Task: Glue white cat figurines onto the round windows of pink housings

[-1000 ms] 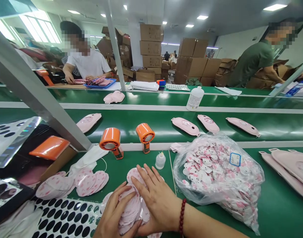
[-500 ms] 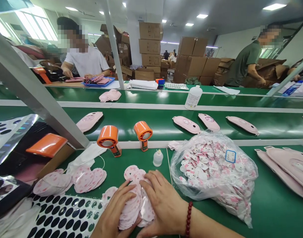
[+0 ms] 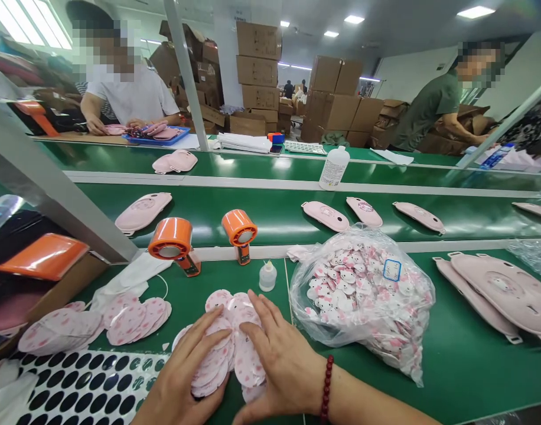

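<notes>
Both my hands lie on a spread of pink round patterned discs (image 3: 228, 351) on the green table, close to me. My left hand (image 3: 191, 372) rests flat on the left part of the spread, fingers stretched out. My right hand (image 3: 279, 360), with a red bead bracelet on its wrist, presses flat on the right part, fingers apart. More pink discs (image 3: 135, 313) lie in fanned piles to the left. A clear plastic bag (image 3: 363, 295) full of small white and pink cat-face pieces sits just right of my hands.
Two orange handheld fans (image 3: 175, 248) and a small white dropper bottle (image 3: 267, 276) stand behind the discs. A sheet of black dots (image 3: 88, 386) lies at lower left. Pink flat devices (image 3: 326, 215) lie on the conveyor; larger pink ones (image 3: 496, 289) at right. Two people work across the belt.
My hands have fanned the disc pile wider and flatter, and slid slightly toward me. The view has shifted left and downward.
</notes>
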